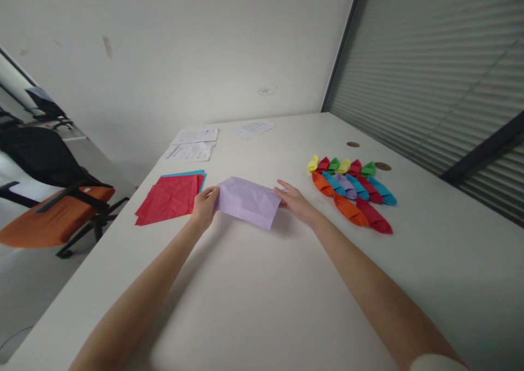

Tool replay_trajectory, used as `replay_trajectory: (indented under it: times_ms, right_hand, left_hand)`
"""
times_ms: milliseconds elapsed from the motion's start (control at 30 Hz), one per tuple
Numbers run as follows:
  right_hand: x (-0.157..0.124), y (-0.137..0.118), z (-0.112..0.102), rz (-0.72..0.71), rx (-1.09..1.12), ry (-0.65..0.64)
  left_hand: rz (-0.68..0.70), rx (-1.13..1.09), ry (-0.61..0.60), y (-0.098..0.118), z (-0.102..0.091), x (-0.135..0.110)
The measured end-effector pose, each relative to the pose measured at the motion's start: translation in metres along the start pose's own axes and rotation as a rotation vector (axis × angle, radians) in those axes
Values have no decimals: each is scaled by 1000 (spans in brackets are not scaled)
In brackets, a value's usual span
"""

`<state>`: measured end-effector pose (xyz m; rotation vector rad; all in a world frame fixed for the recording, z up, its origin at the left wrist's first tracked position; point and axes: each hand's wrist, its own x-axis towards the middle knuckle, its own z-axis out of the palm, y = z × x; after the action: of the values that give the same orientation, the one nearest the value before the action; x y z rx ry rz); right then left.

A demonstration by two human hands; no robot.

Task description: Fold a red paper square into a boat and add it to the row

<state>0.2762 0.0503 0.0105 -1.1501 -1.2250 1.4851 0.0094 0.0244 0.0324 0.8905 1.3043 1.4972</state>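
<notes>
A creased sheet of light purple paper (248, 199) is held up a little above the white table, tilted, with its shadow below. My left hand (204, 207) pinches its left edge between thumb and fingers. At the right edge my right hand (293, 199) grips the sheet, thumb and some fingers hidden behind or under it, one finger stretched out above. Just left of my left hand lies a stack of red paper sheets (170, 199), with blue paper (203, 175) showing at its back edge. Several folded paper pieces (347, 211) in orange, red, blue, purple, green and yellow lie in rows to the right.
Printed sheets (190, 151) lie at the table's back left, and another printed sheet (254, 129) is near the wall. Two round brown spots (383, 166) are on the table (254, 305) at right. An orange-seated chair (61, 213) stands left; window blinds (429, 76) are at right.
</notes>
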Motion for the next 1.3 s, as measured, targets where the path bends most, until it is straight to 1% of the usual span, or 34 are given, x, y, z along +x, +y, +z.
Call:
replay_trajectory:
  times_ms: [33,67,167,233,300,367,400,433,533,567,600,633,667,700,733,767,800,833,900,967,1000,1067,1100,1167,1300]
  right_hand:
    - [-1,0,0,2,26,3]
    - [-1,0,0,-13,34,15]
    - [2,2,-5,-93,-43,91]
    - [6,4,-10,-122,-133,132]
    - [9,6,-16,-127,-228,150]
    - [11,7,-21,-114,-311,108]
    - [11,7,-23,-106,-349,67]
    - [11,7,-25,-102,-393,23]
    - [10,7,-28,-128,-590,-77]
    - [9,7,-28,-150,-667,-102]
    - [7,6,-27,-175,-743,-126]
    - [5,5,-26,-201,-818,-135]
    - [3,3,-25,-232,-891,-117]
    - [0,1,-22,-264,-972,-68]
    - [-3,-1,-19,-300,-1054,37]
    - [-7,-4,-14,-341,-1130,160]
    - [-9,-6,-9,-381,-1184,231]
    - [-12,-7,-1,-419,-1212,252]
    - [-14,-6,16,-492,-1231,163]
    - [-13,1,34,-551,-1250,28]
    - [-11,6,42,-562,-1263,-42]
    - [-8,16,53,-541,-1290,-128]
    - [-7,21,55,-534,-1310,-157]
    - [-5,27,52,-512,-1354,-182]
    - [-7,27,30,-417,-1420,-160]
  left_hand:
    - [-45,46,14,-6,-2,2]
    - [-56,99,14,-11,-5,4]
    - [18,278,-52,-21,-12,7]
    - [48,368,-122,-23,-15,7]
    - [41,462,-211,-23,-18,6]
    - [58,605,-291,-23,-20,6]
    - [110,698,-300,-23,-21,5]
    - [198,796,-278,-23,-21,5]
    - [577,1031,-165,-25,-19,1]
    - [688,1082,-175,-27,-17,-2]
    - [771,1120,-226,-29,-14,-4]
    - [831,1152,-316,-32,-11,-7]
    - [875,1185,-416,-35,-7,-10]
    - [902,1212,-510,-38,-3,-13]
    - [913,1240,-597,-41,1,-16]
    - [907,1269,-643,-44,4,-19]
    - [896,1301,-668,-47,7,-21]
    - [884,1334,-683,-49,10,-23]
    - [870,1383,-695,-52,15,-25]
    - [867,1401,-706,-55,18,-25]
    - [864,1404,-709,-56,19,-25]
    - [853,1416,-712,-59,21,-25]
    - [846,1425,-712,-59,22,-25]
    - [833,1447,-711,-60,23,-25]
    - [807,1483,-716,-57,24,-27]
